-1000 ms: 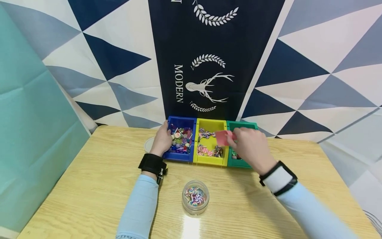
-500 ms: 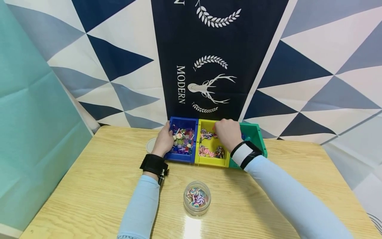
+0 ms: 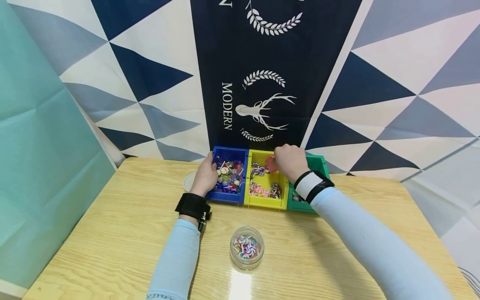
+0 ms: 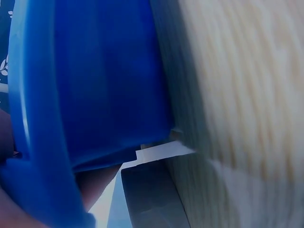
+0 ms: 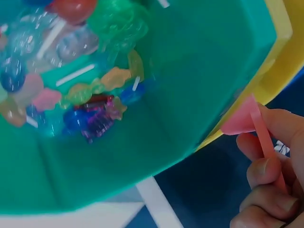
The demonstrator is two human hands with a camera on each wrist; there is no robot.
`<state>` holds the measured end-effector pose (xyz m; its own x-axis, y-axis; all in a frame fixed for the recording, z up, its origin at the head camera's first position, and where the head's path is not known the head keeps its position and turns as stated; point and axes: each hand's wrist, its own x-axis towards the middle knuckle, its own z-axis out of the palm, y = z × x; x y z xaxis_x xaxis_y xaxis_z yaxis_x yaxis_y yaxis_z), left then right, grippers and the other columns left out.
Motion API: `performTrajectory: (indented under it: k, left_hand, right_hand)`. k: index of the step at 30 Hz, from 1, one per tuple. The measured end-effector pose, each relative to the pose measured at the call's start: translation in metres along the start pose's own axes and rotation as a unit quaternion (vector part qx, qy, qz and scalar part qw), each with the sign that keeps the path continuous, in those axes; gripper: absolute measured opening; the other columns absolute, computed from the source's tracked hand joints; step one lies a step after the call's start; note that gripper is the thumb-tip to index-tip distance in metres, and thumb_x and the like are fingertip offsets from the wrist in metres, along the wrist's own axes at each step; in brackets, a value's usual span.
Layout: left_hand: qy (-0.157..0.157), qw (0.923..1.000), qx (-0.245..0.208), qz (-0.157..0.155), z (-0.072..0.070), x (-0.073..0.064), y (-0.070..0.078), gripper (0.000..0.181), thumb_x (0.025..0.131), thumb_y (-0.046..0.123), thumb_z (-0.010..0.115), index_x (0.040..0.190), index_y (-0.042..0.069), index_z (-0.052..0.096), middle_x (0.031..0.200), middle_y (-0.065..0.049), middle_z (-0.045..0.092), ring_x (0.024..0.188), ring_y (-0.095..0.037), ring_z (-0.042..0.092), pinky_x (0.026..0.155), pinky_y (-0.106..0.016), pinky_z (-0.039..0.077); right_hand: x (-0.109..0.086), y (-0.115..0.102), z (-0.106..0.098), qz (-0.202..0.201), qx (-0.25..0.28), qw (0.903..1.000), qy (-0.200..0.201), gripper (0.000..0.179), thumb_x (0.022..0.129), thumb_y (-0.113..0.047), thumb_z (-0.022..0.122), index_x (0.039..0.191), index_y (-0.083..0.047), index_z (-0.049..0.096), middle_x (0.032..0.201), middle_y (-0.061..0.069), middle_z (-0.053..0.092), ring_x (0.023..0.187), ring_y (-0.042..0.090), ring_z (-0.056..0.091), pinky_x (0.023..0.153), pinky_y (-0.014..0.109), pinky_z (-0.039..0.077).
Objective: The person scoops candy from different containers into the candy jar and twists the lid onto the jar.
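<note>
1. Pink scoop (image 3: 271, 164): I see it at the far right part of the yellow bin (image 3: 264, 180), blade over the bin's opening; I cannot tell from my feeds whether it touches any candy.
2. Right hand (image 3: 290, 161): my wrist view shows thumb and curled fingers pinching the scoop's slim handle, beside the corner where the yellow and green bins meet.
3. Inside the yellow bin I make out swirled candies (image 3: 258, 169) at the far left and pink candies (image 3: 258, 190) along the near side.
4. Left hand (image 3: 206, 174): I see it gripping the outer left edge of the blue bin (image 3: 226, 198), digits on both sides of the rim.
5. Blue bin, yellow bin and green bin (image 3: 318, 161) stand side by side in a row; mixed candies fill much of the blue one, glossy candies (image 5: 78, 97) lie in the green.
6. Nearer me on the wooden table (image 3: 112, 237), a clear jar (image 3: 246, 264) holds more swirls; a pale round lid (image 3: 188, 181) lies just beside the left hand.
</note>
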<state>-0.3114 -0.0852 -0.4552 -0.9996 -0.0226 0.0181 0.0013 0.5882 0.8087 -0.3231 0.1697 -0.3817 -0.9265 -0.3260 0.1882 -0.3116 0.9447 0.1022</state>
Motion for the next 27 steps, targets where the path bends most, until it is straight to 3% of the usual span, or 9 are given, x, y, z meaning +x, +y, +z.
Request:
performTrajectory:
  k: [5,8,11,15,18,20,23,27]
  left_hand:
    - [-0.002,1.0,-0.001,0.0,0.0,0.0,-0.001,0.053,0.109,0.009,0.032,0.159,0.005,0.017,0.161,-0.017,0.027,0.146,-0.032,0.028,0.12,-0.046,0.026]
    - [-0.002,1.0,-0.002,-0.001,0.0,0.0,-0.002,0.054,0.109,0.01,0.032,0.16,0.005,0.016,0.161,-0.017,0.026,0.146,-0.032,0.028,0.12,-0.046,0.026]
    - [-0.003,1.0,0.001,-0.001,-0.001,0.001,-0.003,0.054,0.109,0.01,0.032,0.16,0.005,0.016,0.161,-0.017,0.026,0.146,-0.032,0.027,0.12,-0.046,0.026]
    - [-0.001,1.0,0.0,0.0,-0.002,0.002,-0.003,0.054,0.109,0.01,0.032,0.16,0.005,0.016,0.161,-0.017,0.025,0.147,-0.032,0.026,0.12,-0.046,0.025]
    - [0.001,1.0,-0.003,-0.004,-0.002,0.002,-0.003,0.054,0.109,0.01,0.032,0.16,0.005,0.015,0.162,-0.016,0.025,0.147,-0.032,0.026,0.12,-0.046,0.024]
    - [-0.001,1.0,-0.002,-0.009,-0.002,0.003,-0.004,0.054,0.109,0.011,0.032,0.16,0.006,0.015,0.162,-0.016,0.025,0.147,-0.031,0.025,0.12,-0.046,0.024]
    - [-0.005,0.9999,0.001,-0.011,0.0,0.002,-0.003,0.054,0.109,0.011,0.031,0.16,0.006,0.015,0.162,-0.015,0.024,0.147,-0.031,0.025,0.12,-0.046,0.024]
    - [-0.005,1.0,-0.002,-0.007,0.001,0.002,-0.002,0.054,0.109,0.012,0.032,0.16,0.006,0.015,0.162,-0.015,0.025,0.147,-0.031,0.026,0.12,-0.046,0.024]
  right_hand:
    - [-0.004,-0.016,0.004,-0.041,-0.057,0.9974,0.018,0.015,0.09,-0.009,0.073,0.075,-0.006,0.075,0.063,0.006,0.061,0.054,0.023,0.056,0.054,0.041,0.058]
    - [-0.005,-0.024,0.005,-0.05,-0.091,0.9944,0.021,0.012,0.089,-0.009,0.075,0.078,-0.005,0.076,0.064,0.008,0.063,0.054,0.024,0.056,0.054,0.042,0.059]
    - [-0.003,-0.026,0.006,-0.043,-0.092,0.9947,0.013,0.013,0.089,-0.011,0.075,0.079,-0.005,0.076,0.064,0.008,0.063,0.055,0.024,0.057,0.056,0.042,0.06]
    - [0.002,-0.018,0.005,-0.014,-0.028,0.9995,0.004,0.019,0.091,-0.012,0.071,0.074,-0.004,0.073,0.064,0.008,0.061,0.056,0.024,0.057,0.056,0.043,0.059]
    - [0.005,-0.007,0.004,0.03,0.04,0.9986,-0.015,0.027,0.093,-0.018,0.068,0.07,-0.004,0.068,0.062,0.008,0.058,0.055,0.025,0.057,0.05,0.04,0.055]
    - [0.003,-0.001,0.005,0.073,0.083,0.9931,-0.04,0.031,0.095,-0.024,0.067,0.07,-0.006,0.066,0.061,0.007,0.056,0.056,0.025,0.056,0.048,0.035,0.051]
    - [0.0,0.007,0.007,0.131,0.145,0.9771,-0.086,0.035,0.096,-0.034,0.067,0.074,-0.006,0.068,0.061,0.006,0.055,0.059,0.025,0.055,0.047,0.03,0.044]
    - [-0.007,0.011,0.012,0.167,0.192,0.9609,-0.11,0.041,0.097,-0.04,0.065,0.074,-0.006,0.067,0.059,0.004,0.051,0.06,0.024,0.055,0.047,0.028,0.039]
